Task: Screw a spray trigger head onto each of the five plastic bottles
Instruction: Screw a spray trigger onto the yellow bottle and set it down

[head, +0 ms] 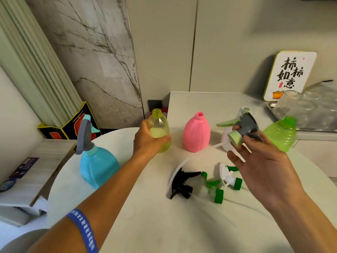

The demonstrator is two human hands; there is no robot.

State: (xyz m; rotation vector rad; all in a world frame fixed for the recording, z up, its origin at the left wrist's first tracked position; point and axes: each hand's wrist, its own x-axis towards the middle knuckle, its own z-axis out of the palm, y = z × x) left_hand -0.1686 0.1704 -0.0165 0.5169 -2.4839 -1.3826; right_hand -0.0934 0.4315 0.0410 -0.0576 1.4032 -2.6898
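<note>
At the left of the frame, a blue bottle (98,168) is seen standing on the round white table (145,225), already fitted with a grey-and-teal trigger head (85,136). Just left of centre, a yellow bottle (159,130), its neck uncapped, is gripped around the body by the left hand (147,141), a blue wristband (83,230) being worn on that forearm. At centre, a pink bottle (197,133) is left standing open-necked. Below it, three loose trigger heads are laid on the table: a black one (182,185), a clear-and-green one (214,189) and a white-and-green one (230,177). Right of centre, a grey-and-light-green trigger head (242,129) is pinched between the thumb and fingers of the right hand (260,161), held above a white bottle (227,137) partly hidden behind it. At the right, a ribbed green bottle (280,135) is shown beside stacked clear glasses (310,108).
</note>
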